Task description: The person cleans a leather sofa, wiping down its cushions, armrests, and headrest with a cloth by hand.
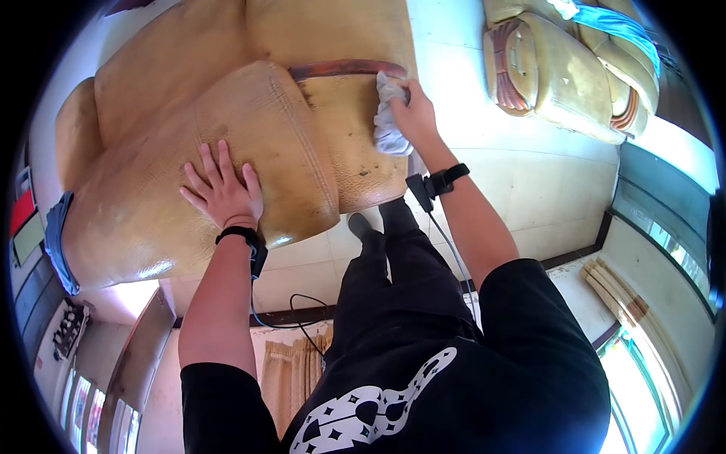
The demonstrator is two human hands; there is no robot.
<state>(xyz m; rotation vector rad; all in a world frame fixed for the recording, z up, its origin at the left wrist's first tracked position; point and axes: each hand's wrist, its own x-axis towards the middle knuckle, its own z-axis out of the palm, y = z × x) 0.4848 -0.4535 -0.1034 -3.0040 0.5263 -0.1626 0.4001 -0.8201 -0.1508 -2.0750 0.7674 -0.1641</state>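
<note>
A tan leather sofa (174, 151) fills the upper left, its surface creased and scuffed. My left hand (227, 193) lies flat on its padded top, fingers spread, holding nothing. At the sofa's right end, my right hand (414, 117) grips a crumpled greyish-white cloth (389, 125). That cloth rests against the edge of the worn end panel (363, 163), which has dark marks. Just above the panel runs a reddish-brown trim strip (340, 68). The fingertips of my right hand are partly hidden by the cloth.
Another tan sofa (563, 76) with a blue cloth (620, 30) on it stands at the upper right. Pale floor tiles (499, 174) lie between the sofas. Cables (291, 321) hang from my wrist straps. A dark blue cloth (60, 242) drapes over the sofa's left end.
</note>
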